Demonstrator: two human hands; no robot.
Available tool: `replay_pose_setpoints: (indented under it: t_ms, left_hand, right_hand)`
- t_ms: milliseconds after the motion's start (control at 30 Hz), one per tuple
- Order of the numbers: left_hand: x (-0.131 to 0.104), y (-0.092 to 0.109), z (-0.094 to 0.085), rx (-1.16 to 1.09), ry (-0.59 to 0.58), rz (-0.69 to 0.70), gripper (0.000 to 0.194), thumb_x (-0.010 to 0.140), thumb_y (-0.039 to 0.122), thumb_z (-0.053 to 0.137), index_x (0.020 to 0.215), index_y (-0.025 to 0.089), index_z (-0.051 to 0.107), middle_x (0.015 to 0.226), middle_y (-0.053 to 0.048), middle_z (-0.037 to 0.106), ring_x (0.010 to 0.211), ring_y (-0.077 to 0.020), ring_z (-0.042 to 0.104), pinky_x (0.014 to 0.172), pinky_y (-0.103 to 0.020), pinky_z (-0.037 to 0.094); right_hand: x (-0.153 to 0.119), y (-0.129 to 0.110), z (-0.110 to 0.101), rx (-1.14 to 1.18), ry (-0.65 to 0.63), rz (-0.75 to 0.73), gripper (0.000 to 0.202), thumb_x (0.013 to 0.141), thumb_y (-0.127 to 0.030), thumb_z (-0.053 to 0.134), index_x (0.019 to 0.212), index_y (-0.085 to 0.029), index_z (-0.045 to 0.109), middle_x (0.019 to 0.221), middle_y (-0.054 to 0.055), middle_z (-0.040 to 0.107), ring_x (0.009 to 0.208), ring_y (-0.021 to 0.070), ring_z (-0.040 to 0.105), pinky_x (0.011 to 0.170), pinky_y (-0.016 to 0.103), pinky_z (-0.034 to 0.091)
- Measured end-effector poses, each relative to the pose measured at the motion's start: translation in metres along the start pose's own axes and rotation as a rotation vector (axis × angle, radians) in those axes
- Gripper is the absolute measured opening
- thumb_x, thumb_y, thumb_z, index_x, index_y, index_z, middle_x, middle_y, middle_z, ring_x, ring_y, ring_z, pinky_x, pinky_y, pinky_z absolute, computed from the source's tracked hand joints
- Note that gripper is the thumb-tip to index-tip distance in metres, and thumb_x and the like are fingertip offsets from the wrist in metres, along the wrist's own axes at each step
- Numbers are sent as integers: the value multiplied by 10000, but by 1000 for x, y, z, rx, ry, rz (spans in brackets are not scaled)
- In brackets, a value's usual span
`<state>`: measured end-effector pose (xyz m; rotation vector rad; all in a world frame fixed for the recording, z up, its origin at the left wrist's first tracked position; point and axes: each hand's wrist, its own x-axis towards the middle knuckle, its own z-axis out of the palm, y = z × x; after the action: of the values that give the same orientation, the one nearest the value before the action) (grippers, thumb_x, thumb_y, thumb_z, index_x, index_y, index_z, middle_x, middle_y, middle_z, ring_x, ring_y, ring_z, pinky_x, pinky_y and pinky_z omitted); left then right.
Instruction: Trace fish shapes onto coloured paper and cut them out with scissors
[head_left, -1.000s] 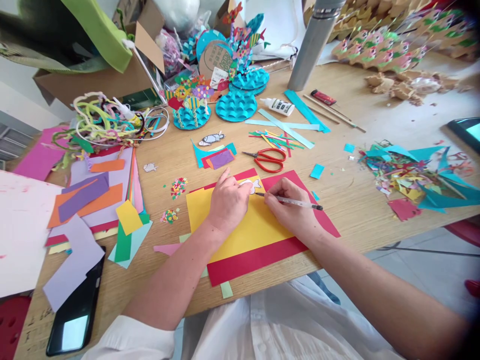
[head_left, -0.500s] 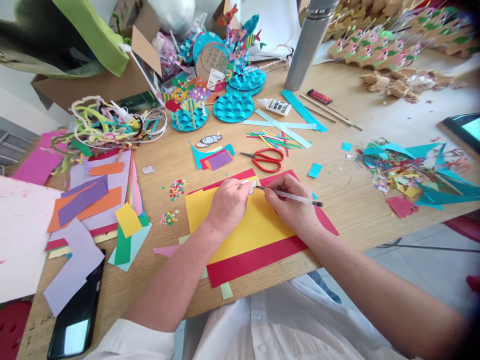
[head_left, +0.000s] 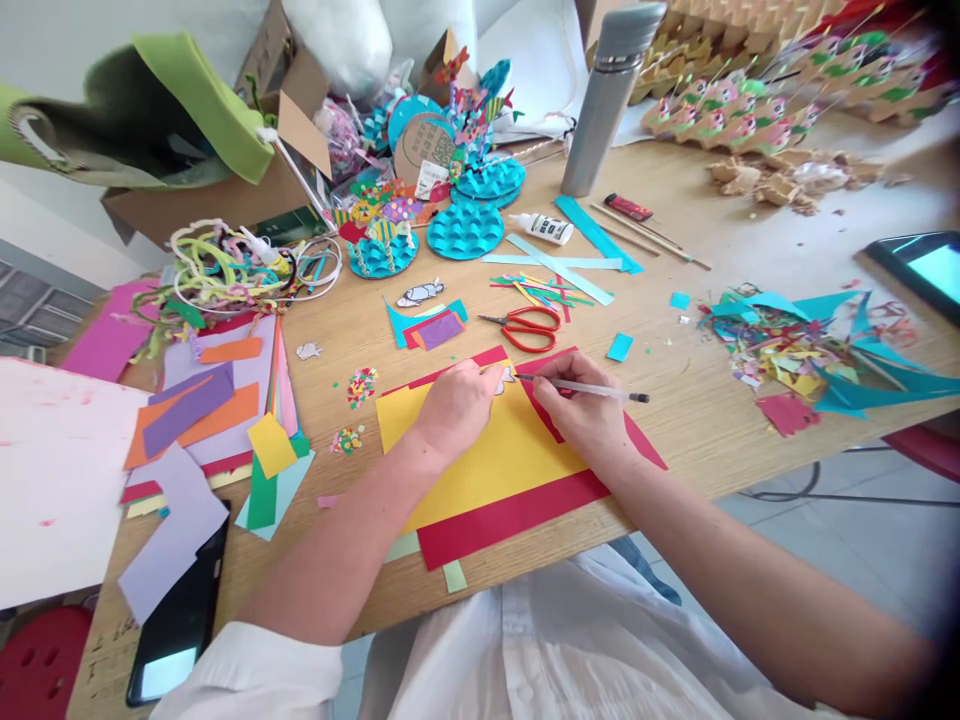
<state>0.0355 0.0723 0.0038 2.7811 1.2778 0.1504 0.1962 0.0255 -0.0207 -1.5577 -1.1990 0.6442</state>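
- The right hand (head_left: 589, 405) is gripping a pen (head_left: 607, 389), its tip pointing at the white fish cutout (head_left: 505, 380).
- The left hand (head_left: 456, 405) is covering part of this cutout; whether its fingers are pinching, I cannot tell.
- The cutout is lying on the yellow sheet (head_left: 480, 460), near its far edge.
- Red-handled scissors (head_left: 534, 329) are resting beyond it on the table (head_left: 345, 330).

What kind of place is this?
Probably a craft work table: red-handled scissors, a white glue bottle and sheets and scraps of coloured paper are spread over the wooden top.
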Motion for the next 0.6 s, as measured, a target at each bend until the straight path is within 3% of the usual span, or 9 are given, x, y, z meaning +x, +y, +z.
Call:
replay_pose_setpoints:
  t_ms: [100, 233, 400, 600]
  left_hand:
    - [7, -2, -8, 15, -64, 59, 228, 932, 151, 466, 1061, 164, 653, 765, -64, 649, 765, -202, 624, 694, -295, 466]
    - [15, -6, -15, -22, -105, 124, 238, 910, 113, 464, 992, 168, 680, 848, -62, 644, 829, -200, 623, 707, -299, 459]
    - [22, -10, -16, -72, -179, 121, 228, 885, 117, 490, 934, 160, 709, 884, -65, 625, 823, -196, 622, 704, -299, 455]
    - [26, -10, -16, -112, -186, 108, 216, 861, 102, 504, 889, 159, 710, 880, -59, 616, 822, -194, 620, 718, -302, 457]
  right_hand:
    - [0, -2, 0, 27, -14, 11, 30, 679, -177, 564, 663, -201, 556, 580, -23, 574, 510, 114, 503, 500, 243, 401]
    - [0, -5, -1, 51, -46, 5, 27, 672, -180, 565, 665, -200, 548, 587, -19, 576, 493, 111, 491, 476, 240, 389]
    - [0, -5, 1, 19, -76, -39, 45, 678, -176, 571, 667, -205, 538, 601, -12, 599, 510, 119, 517, 485, 241, 398]
    - [-1, 0, 5, 1, -109, -58, 40, 712, -208, 571, 695, -212, 535, 618, -9, 608, 520, 121, 521, 495, 244, 406]
